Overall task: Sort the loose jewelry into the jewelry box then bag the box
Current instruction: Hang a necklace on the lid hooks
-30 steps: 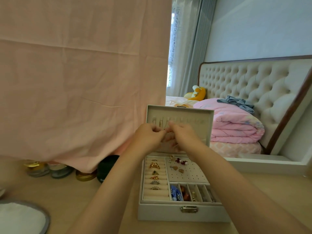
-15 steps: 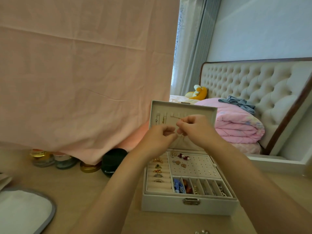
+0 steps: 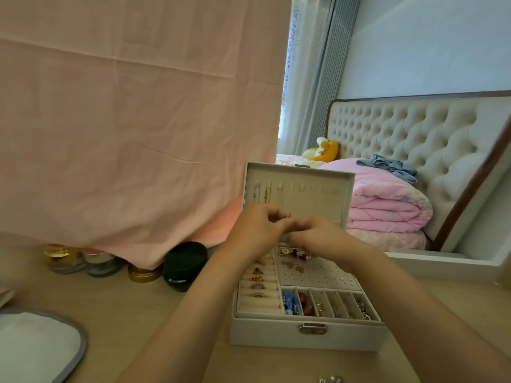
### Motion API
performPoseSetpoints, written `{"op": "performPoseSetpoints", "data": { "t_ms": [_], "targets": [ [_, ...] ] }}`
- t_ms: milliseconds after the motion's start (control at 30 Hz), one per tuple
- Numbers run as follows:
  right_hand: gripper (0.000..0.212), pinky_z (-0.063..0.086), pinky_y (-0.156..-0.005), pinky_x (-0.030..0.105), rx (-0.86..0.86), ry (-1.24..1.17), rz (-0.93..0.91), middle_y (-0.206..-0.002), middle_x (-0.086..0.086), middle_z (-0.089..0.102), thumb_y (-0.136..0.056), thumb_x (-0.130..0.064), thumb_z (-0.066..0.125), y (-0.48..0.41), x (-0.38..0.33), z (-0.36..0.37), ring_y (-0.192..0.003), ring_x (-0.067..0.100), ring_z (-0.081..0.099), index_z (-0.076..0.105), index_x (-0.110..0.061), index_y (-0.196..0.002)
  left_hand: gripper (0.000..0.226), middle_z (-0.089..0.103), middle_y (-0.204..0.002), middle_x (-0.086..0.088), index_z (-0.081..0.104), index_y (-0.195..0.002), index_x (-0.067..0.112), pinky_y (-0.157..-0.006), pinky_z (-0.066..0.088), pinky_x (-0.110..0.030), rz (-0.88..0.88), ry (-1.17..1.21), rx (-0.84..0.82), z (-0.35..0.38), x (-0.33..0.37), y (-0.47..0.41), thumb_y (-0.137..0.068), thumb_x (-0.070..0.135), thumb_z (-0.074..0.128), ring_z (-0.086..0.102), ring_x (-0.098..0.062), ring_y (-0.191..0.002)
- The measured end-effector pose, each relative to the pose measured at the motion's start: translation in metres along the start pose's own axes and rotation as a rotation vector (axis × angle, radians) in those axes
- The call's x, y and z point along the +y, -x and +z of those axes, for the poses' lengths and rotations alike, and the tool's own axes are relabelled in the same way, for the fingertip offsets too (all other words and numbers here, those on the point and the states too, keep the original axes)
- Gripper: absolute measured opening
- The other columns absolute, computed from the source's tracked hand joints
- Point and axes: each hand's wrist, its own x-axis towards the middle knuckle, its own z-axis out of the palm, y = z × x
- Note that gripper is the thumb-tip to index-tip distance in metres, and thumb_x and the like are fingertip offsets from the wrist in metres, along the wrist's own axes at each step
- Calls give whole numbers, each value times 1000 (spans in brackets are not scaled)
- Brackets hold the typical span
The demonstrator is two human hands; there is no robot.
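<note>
A pale grey jewelry box [image 3: 276,334] stands open on the wooden table, its lid [image 3: 315,201] upright. Thin necklaces [image 3: 265,193] hang from hooks at the lid's left. Rings [image 3: 258,286] sit in the left rolls, earrings [image 3: 293,254] on the perforated panel, and small pieces in the front compartments [image 3: 304,304]. My left hand [image 3: 255,228] and my right hand [image 3: 320,236] meet fingertip to fingertip in front of the lid's lower edge. They pinch a fine chain that the fingers mostly hide. A loose silver piece [image 3: 330,379] lies on the table near the bottom edge.
A white pouch with a grey border [image 3: 36,346] lies at the left front. Small jars [image 3: 65,257], a gold lid [image 3: 143,273] and a black jar [image 3: 185,265] line up under a hanging pink cloth [image 3: 138,120]. A white ledge [image 3: 442,261] runs behind the box.
Both hands have dropped from the lid's hooks to its lower edge, still pinched together. The camera view has shifted, so the box appears further right.
</note>
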Motion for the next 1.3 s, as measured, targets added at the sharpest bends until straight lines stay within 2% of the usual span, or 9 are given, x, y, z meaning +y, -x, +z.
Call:
{"op": "performPoseSetpoints", "data": {
  "t_ms": [100,233,433,600,800,1000,1067,1167,1300],
  "targets": [
    [15,46,-60,27,71,-60,-27,-64,-2,65,-91,-23,68,-7,3,10,-63,15,55,75,-11,-90,9,73,-84,15,77,-91,29,-80,53,-24,48,-43,-33,-4,-1,0,-93,31,69,66,1,-84],
    [16,53,-63,30,155,-71,-50,-73,-1,76,-96,-21,64,-12,-1,4,-61,13,59,75,-15,-87,10,71,-90,19,74,-96,34,-80,52,-22,125,-160,-19,-11,-4,0,-95,32,64,63,3,-86],
    [14,45,-45,15,377,-95,-190,-80,3,77,-94,-19,68,-21,-20,-28,-45,9,52,76,-8,-89,30,60,-128,5,64,-128,23,-100,46,-30,218,-536,15,-5,-18,-1,-100,23,54,53,-13,-117],
    [15,41,-45,11,426,-7,-239,-80,-7,77,-96,-25,65,-33,-27,-44,-50,11,61,75,-19,-88,37,55,-132,-4,58,-132,14,-102,40,-34,328,-802,30,5,-25,-3,-96,21,52,47,-23,-120],
    [16,41,-46,12,388,71,-259,-83,-7,77,-95,-25,65,-46,-26,-41,-53,17,67,75,-17,-87,39,50,-127,-4,56,-131,16,-97,36,-33,325,-853,24,9,-30,-6,-96,32,52,42,-22,-118],
    [19,59,-61,35,318,173,-233,-75,-3,74,-94,-21,66,-60,-11,-24,-50,16,64,76,-15,-79,38,52,-126,-3,57,-129,17,-103,36,-34,262,-767,38,5,-28,-10,-99,38,49,40,-21,-119],
    [15,58,-59,30,253,263,-237,-80,-2,74,-95,-19,66,-62,-4,-17,-51,6,62,77,-16,-85,38,53,-126,-4,56,-130,17,-103,36,-34,249,-758,35,4,-28,-10,-99,38,49,40,-21,-120],
    [12,43,-52,10,216,339,-243,-87,-9,72,-92,-16,68,-60,2,-14,-56,-9,59,77,-21,-97,38,54,-127,-3,56,-132,20,-103,35,-34,249,-751,35,4,-29,-11,-99,38,49,40,-21,-122],
    [18,48,-72,14,239,380,-254,-96,-11,72,-92,-18,66,-58,5,-11,-84,0,63,77,-25,-105,37,54,-126,-3,56,-132,21,-100,36,-33,253,-742,43,3,-29,-12,-98,36,49,40,-20,-120]
  ]
}}
